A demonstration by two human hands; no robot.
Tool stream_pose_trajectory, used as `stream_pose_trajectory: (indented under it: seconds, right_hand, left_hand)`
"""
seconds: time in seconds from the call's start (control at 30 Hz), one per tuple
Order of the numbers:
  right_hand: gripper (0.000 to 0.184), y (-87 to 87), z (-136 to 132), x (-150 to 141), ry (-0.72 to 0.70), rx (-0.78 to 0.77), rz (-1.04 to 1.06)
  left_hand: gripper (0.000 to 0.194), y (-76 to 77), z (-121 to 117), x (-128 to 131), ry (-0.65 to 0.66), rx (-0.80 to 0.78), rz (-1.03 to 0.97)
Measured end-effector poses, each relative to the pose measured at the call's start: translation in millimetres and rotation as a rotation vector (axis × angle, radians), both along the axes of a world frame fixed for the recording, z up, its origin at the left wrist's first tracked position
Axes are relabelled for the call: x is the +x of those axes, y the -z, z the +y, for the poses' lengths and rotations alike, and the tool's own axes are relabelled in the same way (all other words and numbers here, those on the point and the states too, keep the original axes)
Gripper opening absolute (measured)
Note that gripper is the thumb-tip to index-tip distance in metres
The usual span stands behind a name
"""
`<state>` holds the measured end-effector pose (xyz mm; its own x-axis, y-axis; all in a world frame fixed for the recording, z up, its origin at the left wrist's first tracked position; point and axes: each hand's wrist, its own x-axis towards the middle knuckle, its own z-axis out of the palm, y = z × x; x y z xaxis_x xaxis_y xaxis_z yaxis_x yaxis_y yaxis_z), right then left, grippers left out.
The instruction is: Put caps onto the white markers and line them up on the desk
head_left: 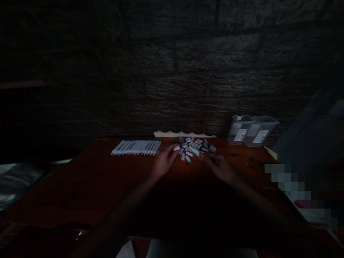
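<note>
My left hand (164, 160) pinches a short white marker cap (176, 147) with a dark coloured end, at the left side of a loose pile. The pile of marker caps (183, 156) is white and grey, with ends in green, purple and other colours. On the pile's right, my right hand (219, 166) has its fingers closed at the near end of a white marker (194, 151), longer than the pieces around it. Dim light blurs the fingertips. Left of my left hand, a neat row of white markers (137, 147) lies side by side on the wooden table (115, 182).
Two clear plastic bins (238, 130) with white labels stand at the table's back right. A pale wavy-edged strip (185, 134) runs behind the pile, against a dark stone-block wall (172, 79). Part of the right side is pixelated.
</note>
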<state>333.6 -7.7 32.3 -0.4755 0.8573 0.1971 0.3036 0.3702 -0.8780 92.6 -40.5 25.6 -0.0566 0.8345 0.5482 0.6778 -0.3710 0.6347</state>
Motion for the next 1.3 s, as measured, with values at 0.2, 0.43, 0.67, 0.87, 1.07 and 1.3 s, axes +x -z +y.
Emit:
stream_pose_trajectory:
  seconds: [0.2,0.43,0.67,0.87,1.07,1.3]
  right_hand:
    - [0.048,3.5,3,1,0.016,0.135,-0.11]
    - [0.035,7.2,7,6,-0.069,0.223,-0.16]
    - [0.032,3.3,5,6,-0.072,0.249,-0.181]
    - [0.036,3.4,10,9,0.031,0.285,-0.177]
    - [0.033,4.3,4,5,0.014,0.315,-0.156]
    - [0.029,2.9,1,1,-0.007,0.313,-0.146]
  left_hand:
    - [0.024,4.1,1,-5,0.068,0.004,0.02]
    - [0.023,13.8,5,-7,0.131,0.066,0.168]
    - [0.024,12.6,4,-9,0.173,0.017,0.152]
    - [0.039,8.8,6,-2,0.175,-0.105,-0.235]
    - [0.037,5.4,9,6,0.242,-0.22,-0.785]
    - [0.038,8.3,9,17,0.278,-0.257,-0.85]
